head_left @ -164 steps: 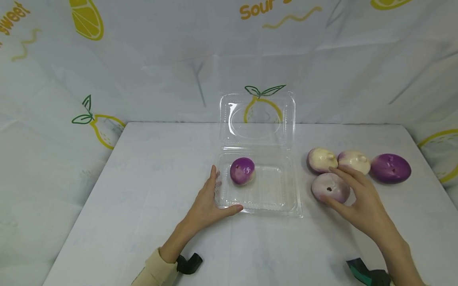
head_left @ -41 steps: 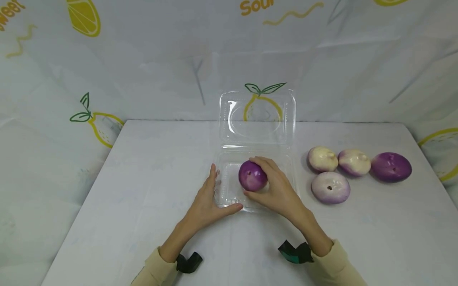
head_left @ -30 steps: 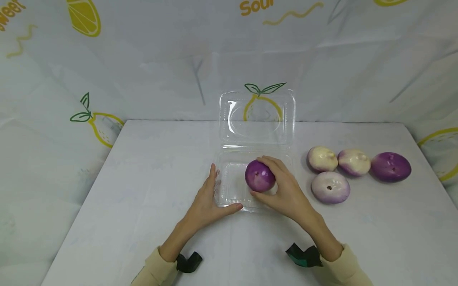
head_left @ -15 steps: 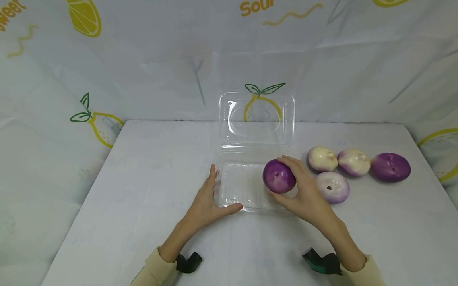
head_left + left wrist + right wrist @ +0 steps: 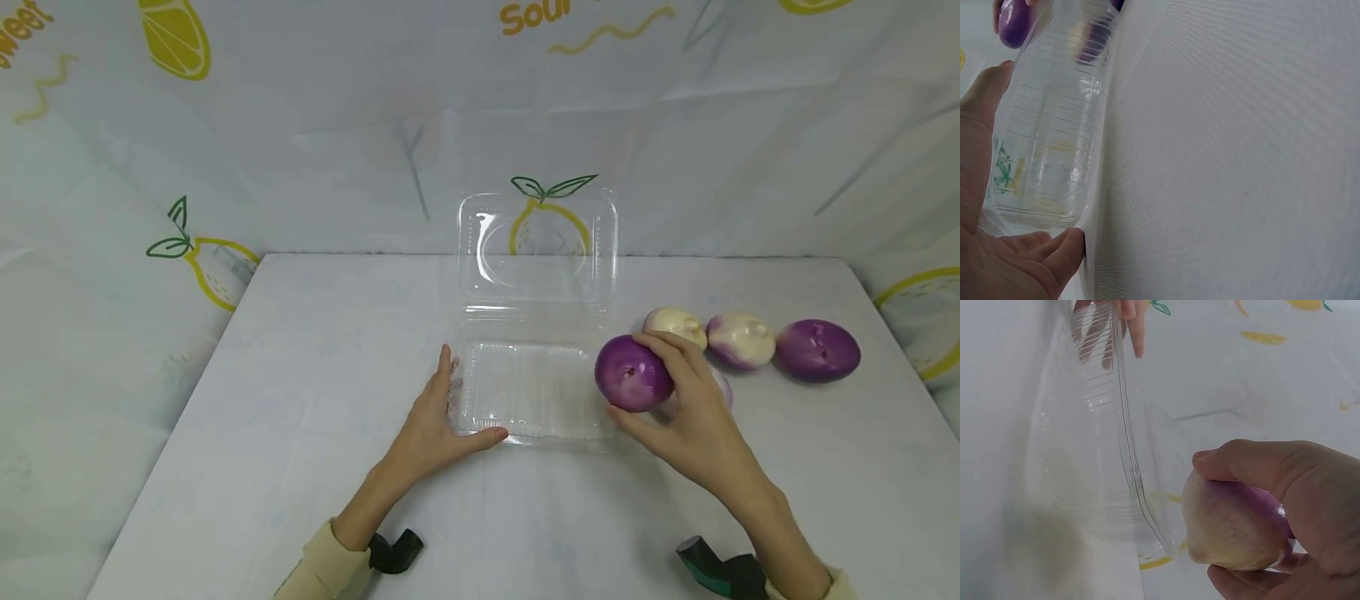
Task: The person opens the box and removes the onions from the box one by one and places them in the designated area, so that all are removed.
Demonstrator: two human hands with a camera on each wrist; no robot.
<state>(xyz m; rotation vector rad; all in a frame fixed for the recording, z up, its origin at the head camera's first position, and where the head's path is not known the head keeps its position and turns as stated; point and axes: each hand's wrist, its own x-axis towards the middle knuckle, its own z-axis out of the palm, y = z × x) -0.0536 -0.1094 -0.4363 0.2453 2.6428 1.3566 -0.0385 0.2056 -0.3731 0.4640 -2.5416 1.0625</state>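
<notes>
My right hand (image 5: 697, 425) pinches a glossy purple onion (image 5: 633, 373) between thumb and fingers, just past the right rim of a clear plastic clamshell box (image 5: 536, 392). In the right wrist view, the held onion (image 5: 1235, 525) shows its pale cream underside with a blunt tip. The box lies with its lid raised at the back, and its tray has nothing in it. Against the box's left side rests my left hand (image 5: 427, 425), fingers straight and thumb extended along the front rim. The left wrist view shows that thumb and the fingertips touching the clear wall.
Two cream-and-purple onions (image 5: 741, 342) and a darker purple one (image 5: 817, 351) form a row at the right. A pale onion (image 5: 723, 392) in front of them is mostly hidden by my right hand. A lemon-print sheet (image 5: 337, 150) hangs behind the white table (image 5: 337, 333).
Seconds ago the purple onion sat in the tray's left part and my right hand touched the pale onion. The right hand has since lifted the purple onion and carried it right; my left hand stays put.
</notes>
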